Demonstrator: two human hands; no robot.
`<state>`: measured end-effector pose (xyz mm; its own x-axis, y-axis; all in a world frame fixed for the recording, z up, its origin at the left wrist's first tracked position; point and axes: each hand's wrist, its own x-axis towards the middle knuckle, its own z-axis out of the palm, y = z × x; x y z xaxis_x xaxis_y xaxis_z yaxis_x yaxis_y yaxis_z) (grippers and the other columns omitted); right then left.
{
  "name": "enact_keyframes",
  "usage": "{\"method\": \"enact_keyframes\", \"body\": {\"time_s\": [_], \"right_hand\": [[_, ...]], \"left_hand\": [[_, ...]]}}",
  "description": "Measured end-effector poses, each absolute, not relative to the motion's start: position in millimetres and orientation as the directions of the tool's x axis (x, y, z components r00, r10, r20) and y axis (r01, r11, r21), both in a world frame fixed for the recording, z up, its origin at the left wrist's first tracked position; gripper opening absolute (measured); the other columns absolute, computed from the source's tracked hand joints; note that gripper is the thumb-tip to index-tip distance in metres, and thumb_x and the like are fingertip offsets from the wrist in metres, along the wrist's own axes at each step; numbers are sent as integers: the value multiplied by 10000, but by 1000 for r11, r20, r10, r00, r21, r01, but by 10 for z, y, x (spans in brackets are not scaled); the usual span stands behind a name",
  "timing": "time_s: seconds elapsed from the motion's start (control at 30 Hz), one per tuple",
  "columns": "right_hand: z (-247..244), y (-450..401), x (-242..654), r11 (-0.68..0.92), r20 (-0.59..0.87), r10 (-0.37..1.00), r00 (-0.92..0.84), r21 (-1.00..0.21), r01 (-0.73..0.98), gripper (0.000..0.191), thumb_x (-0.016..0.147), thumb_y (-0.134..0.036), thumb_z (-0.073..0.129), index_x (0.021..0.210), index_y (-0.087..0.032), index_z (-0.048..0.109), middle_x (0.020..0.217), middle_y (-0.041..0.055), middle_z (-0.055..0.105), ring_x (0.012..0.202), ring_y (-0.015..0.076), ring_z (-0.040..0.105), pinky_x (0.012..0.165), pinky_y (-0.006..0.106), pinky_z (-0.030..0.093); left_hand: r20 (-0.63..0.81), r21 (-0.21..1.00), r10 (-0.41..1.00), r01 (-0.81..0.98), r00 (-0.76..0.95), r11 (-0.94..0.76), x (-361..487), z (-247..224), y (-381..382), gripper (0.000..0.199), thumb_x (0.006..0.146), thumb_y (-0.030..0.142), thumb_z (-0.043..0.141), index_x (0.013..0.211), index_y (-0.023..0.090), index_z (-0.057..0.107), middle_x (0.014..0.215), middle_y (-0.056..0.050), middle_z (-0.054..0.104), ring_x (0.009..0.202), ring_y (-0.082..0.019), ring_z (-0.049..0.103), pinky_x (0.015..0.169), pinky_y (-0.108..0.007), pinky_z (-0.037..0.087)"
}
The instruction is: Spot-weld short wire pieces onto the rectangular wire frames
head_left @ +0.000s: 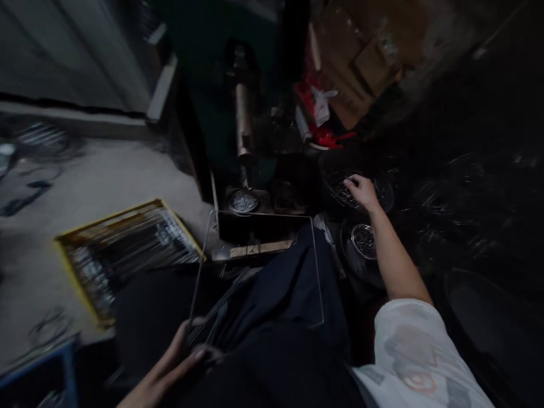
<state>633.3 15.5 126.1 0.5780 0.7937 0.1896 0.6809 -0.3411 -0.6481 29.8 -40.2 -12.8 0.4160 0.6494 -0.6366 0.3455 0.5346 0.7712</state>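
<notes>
Grey concrete floor (97, 181), dim workshop | left hand (165, 362) grips thin rectangular silver wire frame (259, 213) | right hand (363, 192) touches small metal parts (346, 194) in round black tub (325, 181), grip unclear in the gloom

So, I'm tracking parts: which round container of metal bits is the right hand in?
The dark basin, with the right hand on its contents. The silver-rimmed dish nearer the person and the tin by the machine are untouched.
</notes>
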Motion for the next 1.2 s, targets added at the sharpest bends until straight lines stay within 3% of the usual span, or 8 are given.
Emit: {"method": "enact_keyframes", "body": {"time_s": [0.07, 0.13, 0.27, 0.4, 0.57, 0.83, 1.2], "right_hand": [[1090, 87, 5816, -167, 82, 861, 501, -886, 433, 272, 885, -439, 628, 907, -169, 614, 800, 37, 716, 656, 151, 686, 574, 240, 548], [875, 28, 5285, -159, -94, 908, 408, -979, 128, 305, 875, -471, 645, 896, -177, 565, 773, 35, 718, 600, 136, 689, 516, 213, 540], [390, 135, 4505, -289, -353, 876, 327, -929, -230, 228, 902, -367, 658, 885, -172, 541, 707, 29, 719, 577, 140, 707, 498, 199, 554], [-2, 532, 4311, -281, -446, 798, 404, -870, -406, 180, 958, -288, 588, 846, -177, 502, 665, 10, 709, 602, 138, 721, 478, 165, 542], [-163, 918, 4273, -165, -421, 784, 456, -850, -500, 191, 958, -278, 591, 832, -192, 475, 678, -11, 705, 654, 128, 731, 512, 150, 548], [-229, 1075, 3958, -130, -423, 779, 463, -831, -541, 153, 977, -192, 526, 829, -182, 493, 690, 15, 720, 624, 134, 725, 490, 160, 533], [-292, 1192, 3852, -73, -436, 731, 524, -815, -575, 210, 902, -276, 669, 824, -175, 503, 617, -12, 693, 549, 128, 708, 442, 149, 513]], "left_hand": [[-680, 726, 542, 346, 494, 594, 402, 38, -418, 691, 749, 491, 764, 1373, 348, 503, 1383, -41, 596, 1301, -366, 501, 997, -459, 495], [-638, 720, 501, 222, 585, 658, 543, 173, -421, 746, 810, 456, 723, 1464, 335, 383, 1365, -69, 609, 1219, -336, 579, 985, -441, 497], [-546, 644, 435, 27, 717, 764, 784, 217, -452, 860, 903, 356, 642, 1541, 348, 66, 1111, -120, 733, 968, -295, 707, 795, -384, 548], [-448, 692, 484, -51, 751, 720, 914, 44, -435, 864, 923, 307, 620, 1533, 367, 11, 1033, -119, 752, 945, -299, 714, 716, -345, 543], [-383, 725, 532, -111, 755, 680, 959, -88, -421, 839, 934, 289, 600, 1529, 373, 14, 1057, -134, 748, 946, -297, 716, 721, -351, 549], [-408, 698, 547, -137, 731, 703, 925, -54, -532, 830, 939, 319, 588, 1523, 363, 1, 1054, -139, 741, 940, -302, 708, 707, -348, 533], [-410, 688, 537, -136, 737, 713, 977, -154, -500, 846, 944, 393, 559, 1515, 355, -64, 1051, -140, 736, 919, -304, 710, 678, -341, 516]]}}
